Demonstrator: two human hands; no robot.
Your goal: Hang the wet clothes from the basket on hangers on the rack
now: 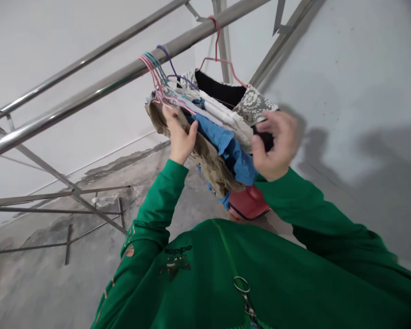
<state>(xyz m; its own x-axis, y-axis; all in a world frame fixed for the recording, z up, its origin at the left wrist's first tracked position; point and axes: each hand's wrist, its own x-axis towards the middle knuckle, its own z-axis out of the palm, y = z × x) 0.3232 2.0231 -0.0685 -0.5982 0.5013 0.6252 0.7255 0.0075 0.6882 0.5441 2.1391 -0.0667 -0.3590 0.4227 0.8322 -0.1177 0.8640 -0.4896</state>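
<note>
My left hand [181,139] lies against a khaki garment [210,157] at the near end of a row of hung clothes, thumb spread away from the fingers. Some of its fingertips are hidden among the cloth. At the right side of the row, my right hand [277,146] is slightly blurred, its bent fingers and thumb apart beside a black garment with white lace [255,103]. That garment hangs from a red hanger [216,59]. Between the hands are a blue garment [219,135] and a white one [222,109]. Pink hangers [154,75] and a purple hanger [171,59] crowd together on the rail.
A shiny metal rail [116,77] crosses at upper left, with a second bar [89,57] behind it. Crossed metal struts [75,189] stand on the grey concrete floor [30,278]. Something red [248,203] sits below the clothes. A pale wall [363,82] rises at right.
</note>
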